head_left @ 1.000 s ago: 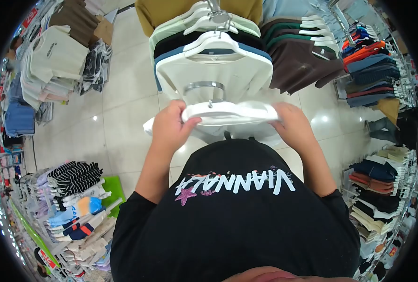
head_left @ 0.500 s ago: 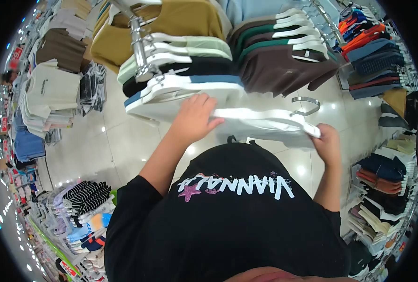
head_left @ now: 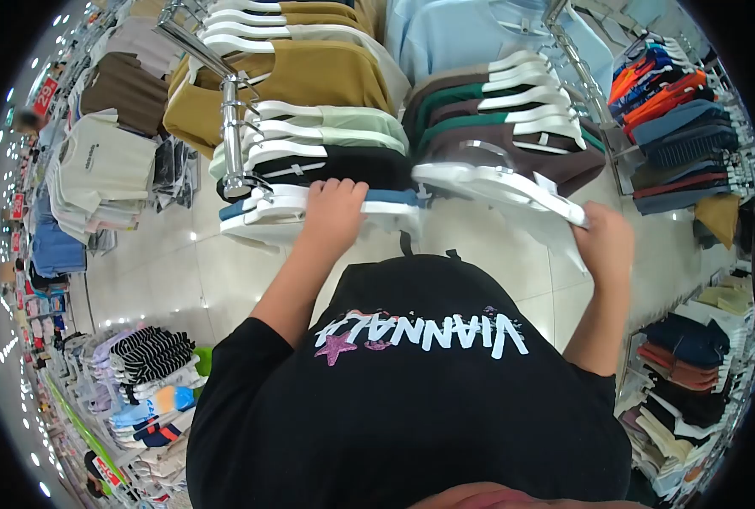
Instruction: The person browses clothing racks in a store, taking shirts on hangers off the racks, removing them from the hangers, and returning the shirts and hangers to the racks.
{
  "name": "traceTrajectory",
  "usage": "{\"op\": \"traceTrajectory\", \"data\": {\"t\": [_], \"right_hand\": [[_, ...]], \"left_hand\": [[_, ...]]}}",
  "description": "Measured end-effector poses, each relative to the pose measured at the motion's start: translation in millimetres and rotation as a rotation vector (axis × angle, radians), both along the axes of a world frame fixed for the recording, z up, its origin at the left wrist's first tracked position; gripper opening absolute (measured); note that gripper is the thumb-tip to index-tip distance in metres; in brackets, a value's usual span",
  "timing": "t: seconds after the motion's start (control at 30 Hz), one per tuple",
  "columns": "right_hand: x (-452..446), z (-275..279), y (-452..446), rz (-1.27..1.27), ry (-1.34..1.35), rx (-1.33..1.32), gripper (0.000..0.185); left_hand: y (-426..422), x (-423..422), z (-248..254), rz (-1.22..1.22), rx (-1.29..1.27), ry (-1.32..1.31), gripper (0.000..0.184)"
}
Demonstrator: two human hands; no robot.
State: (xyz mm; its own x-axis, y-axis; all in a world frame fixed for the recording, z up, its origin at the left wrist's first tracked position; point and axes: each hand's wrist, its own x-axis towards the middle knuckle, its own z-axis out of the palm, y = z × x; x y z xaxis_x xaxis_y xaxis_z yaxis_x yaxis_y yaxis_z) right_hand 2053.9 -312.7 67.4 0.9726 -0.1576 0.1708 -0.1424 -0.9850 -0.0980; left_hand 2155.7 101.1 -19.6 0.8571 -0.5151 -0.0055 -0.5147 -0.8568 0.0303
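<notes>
My right hand [head_left: 606, 246] grips one end of a white clothes hanger [head_left: 488, 182], which is held off the rack with its metal hook blurred. From that hanger hangs a white shirt [head_left: 551, 237]. My left hand [head_left: 335, 216] has its fingers curled over another white hanger [head_left: 390, 206] at the near end of the chrome rail [head_left: 231, 136]; a pale garment hangs from it. Just behind are a blue garment [head_left: 231, 210] and a black one [head_left: 369, 170] on hangers. The fingertips' undersides are hidden.
Behind the hands hang mustard shirts [head_left: 326, 72] and a light blue shirt [head_left: 479, 38]. Dark brown and green tops [head_left: 513, 140] hang at right on a second chrome arm [head_left: 577, 51]. Clothes racks line both sides. Glossy tiled floor [head_left: 174, 271] shows between.
My right hand and its hanger have swung away from the rail's near end, the hanger's far end rising toward the brown tops. My left hand has shifted slightly left and down onto the rack's hanger.
</notes>
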Motion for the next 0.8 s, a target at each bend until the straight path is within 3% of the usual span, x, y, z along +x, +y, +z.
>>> {"op": "traceTrajectory", "data": {"t": [0.17, 0.23, 0.33, 0.47, 0.53, 0.63, 0.67, 0.8], "right_hand": [[65, -17, 61, 0.244, -0.055, 0.097, 0.020], [89, -21, 88, 0.342, 0.000, 0.227, 0.021], [120, -30, 133, 0.365, 0.094, 0.380, 0.023], [153, -53, 198, 0.395, 0.184, 0.584, 0.026], [163, -60, 234, 0.404, 0.203, 0.669, 0.028], [177, -80, 279, 0.476, 0.148, 0.603, 0.028], [182, -85, 291, 0.518, 0.121, 0.504, 0.029], [178, -89, 318, 0.498, 0.086, 0.453, 0.030]], "left_hand": [[9, -6, 3, -0.105, -0.216, -0.109, 0.046], [19, -9, 13, -0.236, -0.538, 0.040, 0.041], [66, -21, 38, -0.408, -0.614, -0.059, 0.034], [158, -28, 26, -0.298, -0.650, -0.196, 0.037], [194, -22, 19, -0.040, -0.627, -0.290, 0.047], [229, -3, 16, 0.090, -0.651, -0.201, 0.059], [242, 4, 10, 0.065, -0.605, -0.195, 0.071], [258, 30, 16, -0.037, -0.571, -0.161, 0.082]]}}
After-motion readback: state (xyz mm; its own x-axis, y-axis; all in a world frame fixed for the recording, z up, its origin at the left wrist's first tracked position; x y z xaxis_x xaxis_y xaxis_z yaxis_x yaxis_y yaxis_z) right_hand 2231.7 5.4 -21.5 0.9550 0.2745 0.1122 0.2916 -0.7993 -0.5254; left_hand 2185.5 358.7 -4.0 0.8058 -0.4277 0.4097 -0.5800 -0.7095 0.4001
